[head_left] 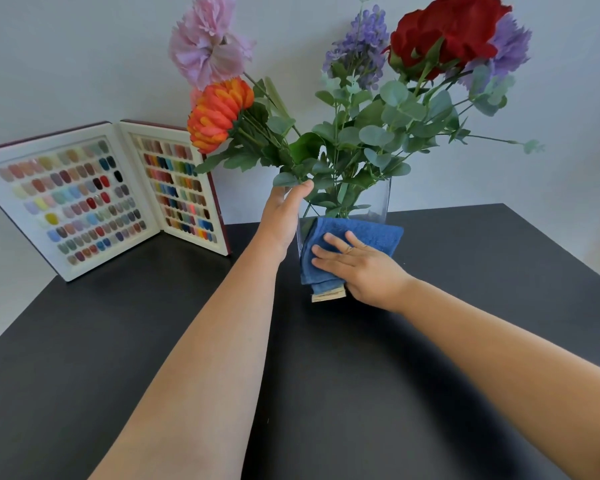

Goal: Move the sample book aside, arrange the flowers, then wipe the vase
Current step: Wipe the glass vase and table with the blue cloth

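Right grip: right hand [364, 268] lies flat, fingers [336, 242] spread, palm pressing a blue cloth [355, 233] against the near face of the vase; nothing pinched, only pressed.
Left grip: left hand [284, 216] clasps the vase's upper left edge, fingertips up among the lowest leaves.
Cloth: folded, draped over the lower front of the glass, a pale label [328, 295] showing at its bottom edge.
Vase: clear glass vase [381, 202], square-sided, upright on the black counter [326, 393], near the rear middle.
Flowers: stems stand in the vase, green foliage [378, 133] fanning outward; pink bloom [207, 46] and orange bloom [220, 114] lean left, red rose [445, 29] and purple blooms [361, 43] up right.
Sample book: sample book [97, 199] open, propped upright at the counter's back left against the wall, well apart from the vase, rows of coloured nail chips facing forward.
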{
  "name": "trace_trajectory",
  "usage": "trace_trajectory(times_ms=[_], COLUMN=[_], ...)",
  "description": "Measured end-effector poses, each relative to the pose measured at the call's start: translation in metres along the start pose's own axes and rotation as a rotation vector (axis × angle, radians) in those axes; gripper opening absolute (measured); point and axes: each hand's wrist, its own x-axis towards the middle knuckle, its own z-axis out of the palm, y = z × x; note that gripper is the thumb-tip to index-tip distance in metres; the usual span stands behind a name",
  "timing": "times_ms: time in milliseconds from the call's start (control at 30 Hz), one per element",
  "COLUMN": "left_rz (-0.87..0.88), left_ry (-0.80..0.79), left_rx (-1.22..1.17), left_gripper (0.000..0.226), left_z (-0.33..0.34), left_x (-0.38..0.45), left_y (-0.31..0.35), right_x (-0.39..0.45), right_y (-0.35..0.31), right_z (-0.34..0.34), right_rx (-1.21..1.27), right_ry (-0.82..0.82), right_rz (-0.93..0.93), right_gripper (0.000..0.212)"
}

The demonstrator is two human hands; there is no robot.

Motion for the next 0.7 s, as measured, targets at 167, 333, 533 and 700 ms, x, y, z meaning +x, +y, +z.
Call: trace_trajectory(times_ms=[167, 333, 533, 700], left_rz=[0.001, 0.007, -0.003, 0.001], left_ry=[-0.032, -0.067, -0.05, -0.056], left_rx=[0.073, 0.118, 0.066, 0.09], left_gripper=[0.066, 0.072, 0.07, 0.06], left_z=[-0.008, -0.015, -0.011, -0.013], left_x=[0.004, 0.008, 0.004, 0.006], left_y=[0.001, 0.003, 0.003, 0.002], right_x=[-0.008, -0.037, -0.012, 0.008], right_y=[0.006, 0.025, 0.006, -0.012], right_z=[0.008, 0.0, 0.005, 0.009], right_rx=[0.042, -0.08, 0.181, 0.24], right_ry=[-0.23, -0.269, -0.3, -0.315], right_rz=[0.007, 0.177, 0.298, 0.303], right_gripper=[0.06, 0.056, 0.055, 0.054])
